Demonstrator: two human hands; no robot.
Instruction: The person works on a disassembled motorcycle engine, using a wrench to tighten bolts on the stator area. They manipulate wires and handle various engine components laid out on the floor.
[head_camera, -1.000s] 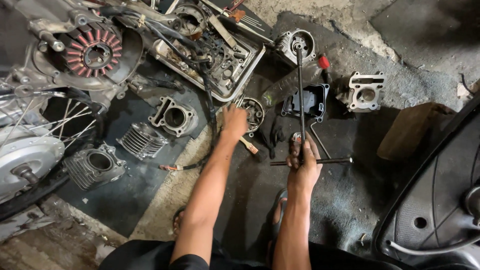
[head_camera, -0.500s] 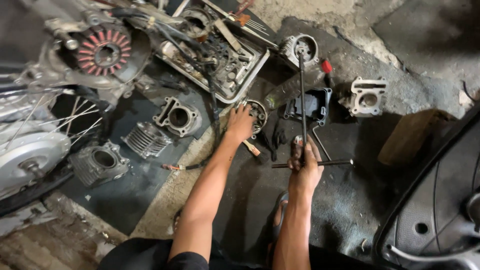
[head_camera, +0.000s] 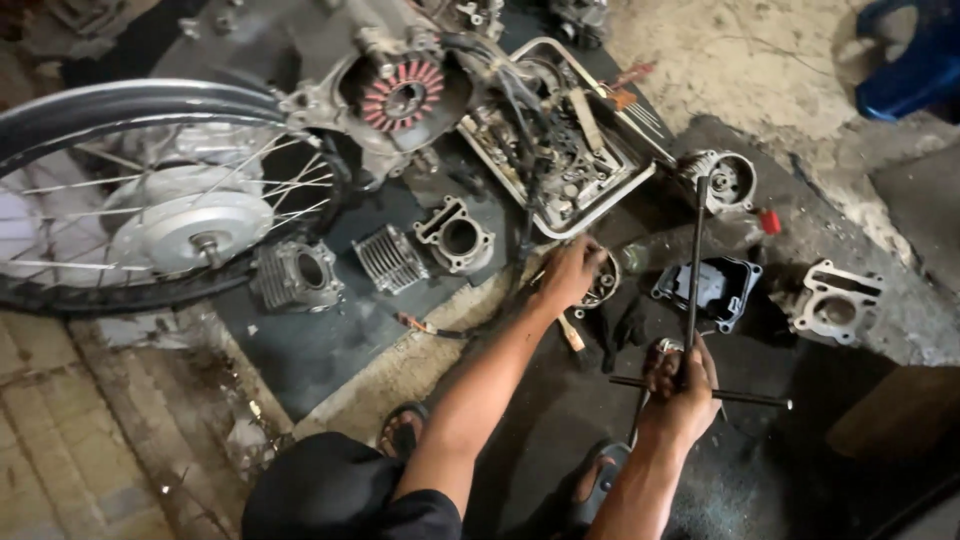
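- Metal tray (head_camera: 648, 172) at top centre, rectangular with a raised rim, crammed with bolts, small greasy parts and cables; exact contents too tangled to tell apart.
- Black plastic box (head_camera: 712, 290) just right of and below the tray, open top, inside dark, contents not readable.
- Left hand (head_camera: 568, 275) just below the tray's lower corner, fingers curled down over a round metal part (head_camera: 604, 282) on the ground; whether gripping or only resting on it cannot be told.
- Right hand (head_camera: 683, 392) well below the tray, clenched around a T-handle wrench (head_camera: 694, 262) where long shaft and crossbar meet; shaft running up past the black box toward a round engine part (head_camera: 722, 180) right of the tray, crossbar sticking out level on both sides of the fist.
- Three engine cylinders left of and below the tray: one open-bored (head_camera: 456, 235), one finned (head_camera: 391, 258), one grey (head_camera: 296, 277), all on a dark mat (head_camera: 310, 350).
- Another cylinder block (head_camera: 832, 308) far right of the tray.
- Red-coiled stator (head_camera: 404, 96) in an engine case just left of the tray.
- Spoked wheel (head_camera: 140, 200) with tyre and hub far left of the tray.
- Sandalled foot (head_camera: 402, 432) well below the tray.
- Ground: cracked, oil-stained concrete (head_camera: 760, 60), brick paving (head_camera: 80, 440) at lower left, blue plastic item (head_camera: 915, 55) at upper right.
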